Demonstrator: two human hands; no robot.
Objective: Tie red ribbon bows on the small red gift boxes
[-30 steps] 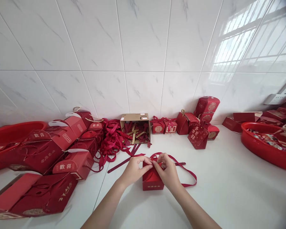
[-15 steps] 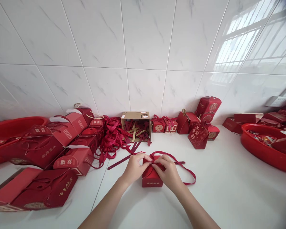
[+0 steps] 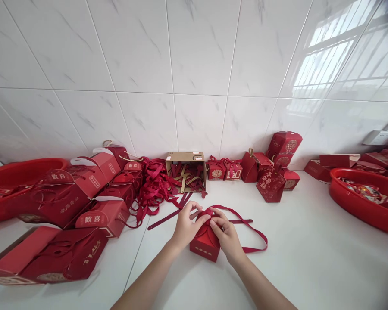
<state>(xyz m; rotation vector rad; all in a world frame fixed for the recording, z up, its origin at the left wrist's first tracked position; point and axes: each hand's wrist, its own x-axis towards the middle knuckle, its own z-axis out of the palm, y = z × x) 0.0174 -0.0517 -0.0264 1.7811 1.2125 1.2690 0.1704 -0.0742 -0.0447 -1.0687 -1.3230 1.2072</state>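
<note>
In front of me a small red gift box [image 3: 204, 248] stands on the white tabletop, turned slightly, with gold lettering on its front. A red ribbon [image 3: 257, 229] is bunched at its top and trails in a long loop to the right. My left hand [image 3: 188, 226] pinches at the top of the box from the left, thumb and finger by the ribbon. My right hand [image 3: 225, 234] closes on the ribbon from the right, close to the left thumb. Fingers hide most of the knot. Dark red straps [image 3: 164, 219] lie behind the box.
Stacked red boxes [image 3: 101, 215] fill the left, beside a red basin [image 3: 51, 164]. A ribbon heap [image 3: 157, 181] and a cardboard box [image 3: 185, 156] of straps sit by the wall. Finished-looking small boxes [image 3: 217, 170] stand right of these. Another red basin [image 3: 338, 189] is far right.
The small box has turned a little and its front corner has come nearer to me. Both hands have shifted slightly around its top, and more of the ribbon bunch shows between them.
</note>
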